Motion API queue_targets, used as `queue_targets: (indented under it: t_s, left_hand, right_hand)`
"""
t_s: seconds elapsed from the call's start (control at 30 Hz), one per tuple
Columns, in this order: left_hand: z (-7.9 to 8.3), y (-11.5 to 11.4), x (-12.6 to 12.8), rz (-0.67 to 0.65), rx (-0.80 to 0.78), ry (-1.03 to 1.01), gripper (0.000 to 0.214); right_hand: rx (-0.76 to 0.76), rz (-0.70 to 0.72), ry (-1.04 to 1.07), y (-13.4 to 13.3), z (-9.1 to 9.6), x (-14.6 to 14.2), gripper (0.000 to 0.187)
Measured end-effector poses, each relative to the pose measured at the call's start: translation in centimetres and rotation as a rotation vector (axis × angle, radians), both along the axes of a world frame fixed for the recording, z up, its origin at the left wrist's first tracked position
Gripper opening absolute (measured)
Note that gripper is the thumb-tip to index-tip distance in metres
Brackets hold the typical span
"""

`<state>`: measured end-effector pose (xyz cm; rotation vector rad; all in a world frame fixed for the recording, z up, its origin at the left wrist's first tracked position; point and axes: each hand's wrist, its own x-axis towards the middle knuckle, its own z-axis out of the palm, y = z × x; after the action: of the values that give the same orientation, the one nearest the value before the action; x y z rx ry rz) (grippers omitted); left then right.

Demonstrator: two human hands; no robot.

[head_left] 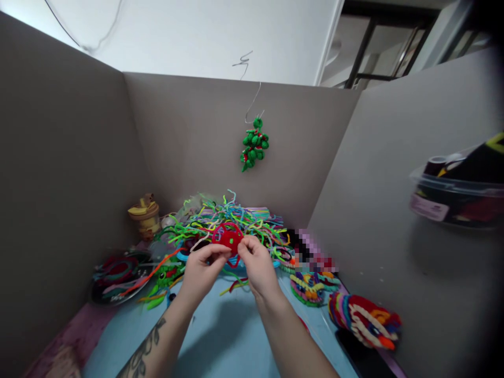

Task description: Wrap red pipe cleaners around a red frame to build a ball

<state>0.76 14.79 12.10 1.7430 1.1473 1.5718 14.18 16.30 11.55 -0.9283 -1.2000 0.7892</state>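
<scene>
Both hands hold up a red pipe-cleaner flower (229, 236) with looped petals and a green centre, above the blue table surface. My left hand (202, 270) pinches its lower left edge between thumb and fingertips. On the other side, my right hand (259, 262) grips its right edge with thumb and bent fingers. Right behind the flower lies a heap of loose pipe cleaners (252, 215) in many colours. A green pipe-cleaner figure (161, 278) with an eye lies left of my left hand, beside an orange pipe cleaner (157, 270).
Grey partitions (189, 131) enclose the table (220, 341). A green and red ornament (255, 142) hangs from a wire at the back. Colourful woven pieces (366, 317) lie on the right near a black flat object (362, 352). At left are a dark tray (118, 302) and a brown-yellow cup (145, 218).
</scene>
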Motion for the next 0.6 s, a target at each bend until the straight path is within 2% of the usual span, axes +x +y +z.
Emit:
queue_targets:
  t_s: [0.13,0.27,0.4,0.47,0.6]
  left_hand:
    - [-0.1,0.0,0.1,0.006,-0.008,-0.015,0.005]
    - [-0.3,0.5,0.0,0.060,-0.061,-0.177,0.011]
    - [-0.1,1.0,-0.4,0.114,-0.104,-0.298,0.016]
    - [0.0,0.9,-0.5,0.124,-0.106,-0.302,0.016]
    - [0.0,0.6,-0.3,0.132,-0.090,-0.226,0.012]
  right_hand:
    - [-0.038,0.036,-0.085,-0.2,0.5,0.3,0.019]
    - [-0.035,0.033,-0.063,-0.6,1.2,0.5,0.018]
    - [-0.111,0.183,0.012,-1.2,1.5,-0.2,0.025]
    - [-0.149,0.257,0.015,-1.4,1.3,-0.9,0.027]
    - [-0.143,0.252,0.053,-1.7,1.0,-2.0,0.019]
